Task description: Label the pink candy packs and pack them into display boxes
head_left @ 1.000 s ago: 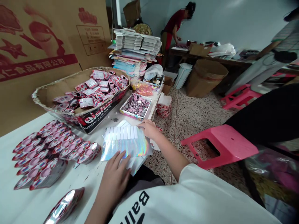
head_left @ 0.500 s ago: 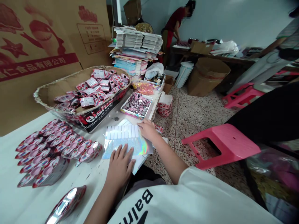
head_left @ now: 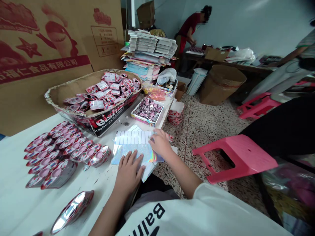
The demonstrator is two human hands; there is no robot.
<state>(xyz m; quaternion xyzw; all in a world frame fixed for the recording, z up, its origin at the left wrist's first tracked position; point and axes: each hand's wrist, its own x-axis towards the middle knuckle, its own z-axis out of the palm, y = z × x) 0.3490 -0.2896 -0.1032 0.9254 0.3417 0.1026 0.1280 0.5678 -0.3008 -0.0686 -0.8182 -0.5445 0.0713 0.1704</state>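
A shiny holographic sticker sheet (head_left: 133, 149) with a row of pale, strip-like labels lies at the table's front edge, over other sheets. My left hand (head_left: 129, 172) rests flat on its lower part, fingers spread. At the sheet's upper right corner, my right hand (head_left: 159, 142) has its fingers bent and pinched on the end of the label row. Whether a single label is between the fingertips is too small to tell. To the left stand rows of red-and-silver foil packs (head_left: 71, 141) with round pink tops. One silver-faced pack (head_left: 72, 211) lies apart, nearer me.
A cut-down carton (head_left: 98, 123) holds many similar packs. Beside it is a shallow box (head_left: 147, 111) of small pink and silver discs. Stacked flat cardboard (head_left: 150, 46) stands behind. Pink stools (head_left: 243, 154) are on the floor to the right. Two other people are at the back.
My right hand's fingers have curled in at the sheet's corner. My left hand stays flat on the sheet. The whole view has shifted slightly.
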